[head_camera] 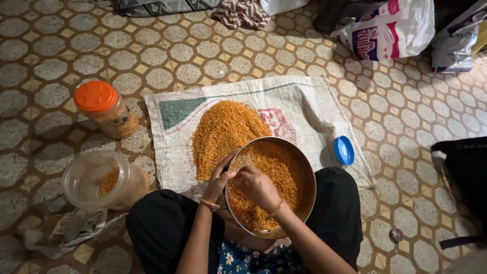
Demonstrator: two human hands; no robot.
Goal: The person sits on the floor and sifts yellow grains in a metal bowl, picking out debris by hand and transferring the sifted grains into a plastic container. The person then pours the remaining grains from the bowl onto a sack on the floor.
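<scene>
A person sits cross-legged on the patterned tile floor with one round steel pan resting on the lap, tilted slightly toward the body. The pan holds a layer of small orange-yellow split lentils. Both hands work inside it. The left hand sits at the pan's near-left rim, its fingers drawn together in a pinch over the lentils; whether anything is caught between them is too small to tell. The right hand lies just beside it, palm down on the lentils, fingers curled loosely together. Each wrist carries one thin bangle.

Just beyond the pan, one white woven sack is spread flat on the floor, and one heap of the same lentils lies on it, touching the pan's far rim.

To the left stand two clear plastic jars. One upright jar with an orange screw lid is nearly full of lentils. One open jar lies tilted on its side, near the left knee, with a small amount of lentils inside. One blue round lid rests on the sack's right edge. Two printed plastic bags sit at the top right, and one crumpled grey cloth lies at the lower left.
</scene>
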